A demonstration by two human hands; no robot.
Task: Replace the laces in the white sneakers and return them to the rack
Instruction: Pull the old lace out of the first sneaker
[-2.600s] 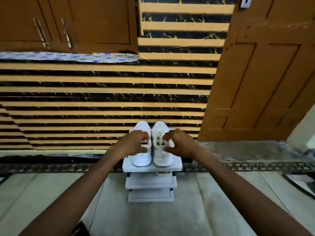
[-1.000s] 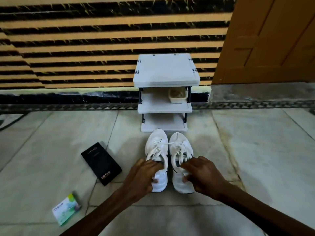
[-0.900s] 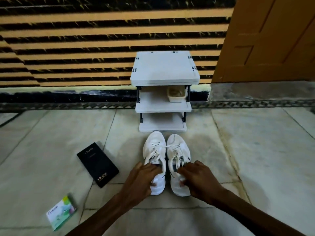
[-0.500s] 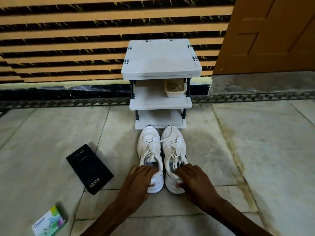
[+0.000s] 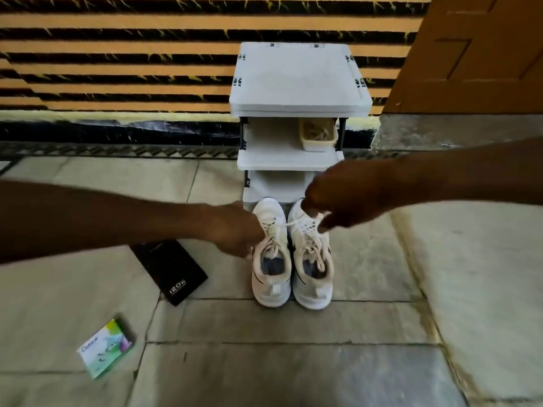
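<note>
Change: 2.6 s ago the left sneaker [image 5: 271,259] and right sneaker [image 5: 313,259] sat on top of the rack [image 5: 299,83]. Now the 2 stand on the floor just in front of its bottom shelf, toes toward it, side by side and touching. 0.5 s ago both hands were at the heel collars; now both have gone forward to the lacing. Judgement: the fetch step is done and unlacing is just starting. The old laces are threaded in both, so most of the task is left.

1 lace [image 5: 293,222] strand runs taut from the left sneaker's upper lacing, across the gap, up to the right hand [image 5: 332,204]. That hand hangs over the right sneaker's toe end, thumb and forefinger pressed together on the strand.

The left hand [image 5: 235,227] is at the outer side of the left sneaker's lacing. Its fingers are curled, with the tips touching or just beside the crossings. It is blurred, so it cannot be told whether they pinch a lace or only steady the shoe.

Rest: a black box [image 5: 173,268] lies on the floor left of the pair, partly under the left forearm. A green packet [image 5: 105,348] lies nearer the camera. A tub [image 5: 318,133] sits on the rack's middle shelf.
</note>
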